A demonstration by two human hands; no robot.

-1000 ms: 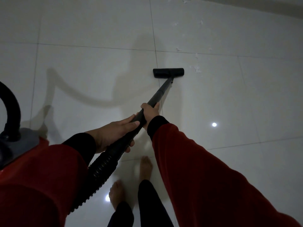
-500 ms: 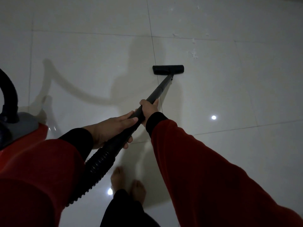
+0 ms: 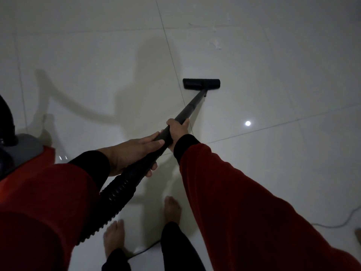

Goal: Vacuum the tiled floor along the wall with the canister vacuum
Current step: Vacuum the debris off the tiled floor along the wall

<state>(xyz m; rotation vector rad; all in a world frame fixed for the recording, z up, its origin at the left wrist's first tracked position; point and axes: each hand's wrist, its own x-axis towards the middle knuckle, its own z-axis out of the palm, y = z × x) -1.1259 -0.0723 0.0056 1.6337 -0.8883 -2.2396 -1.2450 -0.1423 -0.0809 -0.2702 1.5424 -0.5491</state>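
Both hands hold the vacuum tube: the left hand is wrapped around it near the bumpy hose, and the right hand grips it higher up. The black brush head sits flat on the floor. White bits lie just past it. A thin cord runs by the bare feet, so a step back could catch on it. The red vacuum sits close on the left.

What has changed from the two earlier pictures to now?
The floor nozzle was drawn back from the white debris; the bare feet stepped back. Left hand and right hand grip the wand as before.
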